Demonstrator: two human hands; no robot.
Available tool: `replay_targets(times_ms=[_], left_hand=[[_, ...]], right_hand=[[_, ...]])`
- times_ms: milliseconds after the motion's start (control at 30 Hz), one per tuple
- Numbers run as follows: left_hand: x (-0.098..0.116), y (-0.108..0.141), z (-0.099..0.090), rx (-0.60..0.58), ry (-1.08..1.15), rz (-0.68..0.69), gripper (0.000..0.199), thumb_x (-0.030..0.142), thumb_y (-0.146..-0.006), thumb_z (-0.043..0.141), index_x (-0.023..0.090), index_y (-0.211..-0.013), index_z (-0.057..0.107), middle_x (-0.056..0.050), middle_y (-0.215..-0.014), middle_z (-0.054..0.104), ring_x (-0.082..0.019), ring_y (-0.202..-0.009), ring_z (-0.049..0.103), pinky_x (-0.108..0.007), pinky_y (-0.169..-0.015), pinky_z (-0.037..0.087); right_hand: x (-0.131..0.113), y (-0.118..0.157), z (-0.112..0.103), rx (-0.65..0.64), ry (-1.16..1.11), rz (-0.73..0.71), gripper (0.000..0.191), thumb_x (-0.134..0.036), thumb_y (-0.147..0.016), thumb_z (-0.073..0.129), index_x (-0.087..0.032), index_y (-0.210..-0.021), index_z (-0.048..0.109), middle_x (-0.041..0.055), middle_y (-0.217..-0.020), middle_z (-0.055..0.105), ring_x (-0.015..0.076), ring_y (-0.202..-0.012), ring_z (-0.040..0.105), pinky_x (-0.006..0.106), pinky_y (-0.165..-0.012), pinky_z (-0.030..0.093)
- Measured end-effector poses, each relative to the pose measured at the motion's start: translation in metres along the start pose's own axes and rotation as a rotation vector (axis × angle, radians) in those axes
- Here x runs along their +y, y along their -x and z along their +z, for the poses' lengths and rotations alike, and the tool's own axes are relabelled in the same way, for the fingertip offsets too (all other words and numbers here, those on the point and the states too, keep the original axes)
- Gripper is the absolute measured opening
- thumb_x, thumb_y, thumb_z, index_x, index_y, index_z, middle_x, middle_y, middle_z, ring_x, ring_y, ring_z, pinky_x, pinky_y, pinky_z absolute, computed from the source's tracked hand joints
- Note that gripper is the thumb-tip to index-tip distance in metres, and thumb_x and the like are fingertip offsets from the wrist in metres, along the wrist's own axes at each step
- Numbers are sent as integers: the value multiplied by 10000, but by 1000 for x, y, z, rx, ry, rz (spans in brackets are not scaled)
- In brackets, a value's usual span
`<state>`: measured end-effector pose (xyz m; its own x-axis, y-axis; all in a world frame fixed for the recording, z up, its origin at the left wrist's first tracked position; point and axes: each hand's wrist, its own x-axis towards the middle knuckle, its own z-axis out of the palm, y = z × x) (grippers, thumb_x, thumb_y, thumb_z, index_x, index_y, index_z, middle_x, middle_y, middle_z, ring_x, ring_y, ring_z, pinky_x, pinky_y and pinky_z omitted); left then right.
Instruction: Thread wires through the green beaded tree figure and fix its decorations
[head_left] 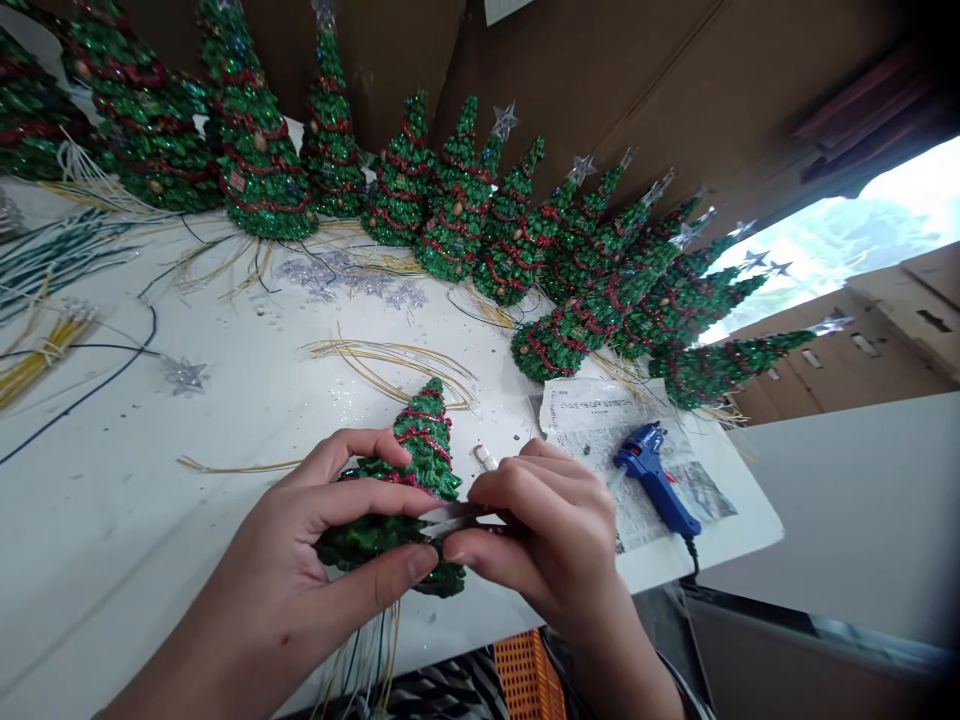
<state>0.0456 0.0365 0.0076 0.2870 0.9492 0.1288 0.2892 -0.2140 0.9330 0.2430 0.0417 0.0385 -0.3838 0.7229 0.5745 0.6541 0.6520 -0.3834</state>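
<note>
My left hand (315, 560) is closed around the lower part of a small green Christmas tree (426, 430) with red garland, which lies tilted just above the white table. Thin wires (375, 650) hang from its base towards me. A small pair of scissors (451, 517) is in my right hand (555, 530), its two silver blades slightly apart at the lower side of the tree, close to my left fingertips. The handles are mostly hidden by my fingers. What lies between the blades is too small to make out.
Several finished-looking trees (262, 170) stand in a row along the back. A blue glue gun (660, 480) rests on newspaper (600, 415) at the right. Yellow wires (390, 365), clear stars (352, 275) and one star on a dark wire (185, 375) lie on the table (247, 415).
</note>
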Motion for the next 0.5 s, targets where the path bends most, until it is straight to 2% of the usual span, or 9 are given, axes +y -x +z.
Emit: replay_targets(times_ms=[100, 167, 300, 367, 500], left_hand=[[-1, 1, -2, -26, -48, 31, 138, 463, -842, 700, 487, -972, 735, 82, -1111, 652, -77, -1058, 690, -81, -871, 537], [-1, 2, -3, 4, -47, -2, 117, 488, -849, 682, 476, -955, 730, 87, -1119, 645, -77, -1089, 679, -87, -897, 527], [0, 2, -3, -1, -93, 33, 131, 485, -842, 691, 427, -951, 734, 62, -1109, 656, -99, -1061, 697, -114, -897, 542], [0, 0, -3, 8, -143, 92, 133, 472, -851, 683, 411, -954, 741, 43, -1097, 662, -116, -1035, 709, -129, -852, 570], [3, 2, -6, 129, -239, 120, 199, 505, -849, 664, 353, -937, 756, 5, -1048, 688, -161, -970, 713, -187, -760, 612]], right_hand=[[3, 2, -4, 53, -8, 138, 491, -609, -990, 435, -208, -723, 530, -73, -492, 527, 52, -432, 461, 216, -459, 328], [7, 6, -5, 63, 24, 257, 495, -619, -995, 399, -221, -729, 522, -71, -493, 513, 61, -424, 458, 203, -424, 320], [22, 19, -5, 51, 132, 439, 316, -490, -1003, 458, -223, -861, 550, -59, -572, 571, 79, -440, 488, 203, -439, 347], [31, 28, -3, 18, 210, 509, 223, -430, -974, 520, -215, -937, 566, -41, -628, 615, 98, -476, 524, 219, -484, 367], [44, 48, 3, -103, 347, 599, 210, -418, -956, 525, -220, -933, 592, 12, -730, 698, 168, -585, 620, 264, -544, 344]])
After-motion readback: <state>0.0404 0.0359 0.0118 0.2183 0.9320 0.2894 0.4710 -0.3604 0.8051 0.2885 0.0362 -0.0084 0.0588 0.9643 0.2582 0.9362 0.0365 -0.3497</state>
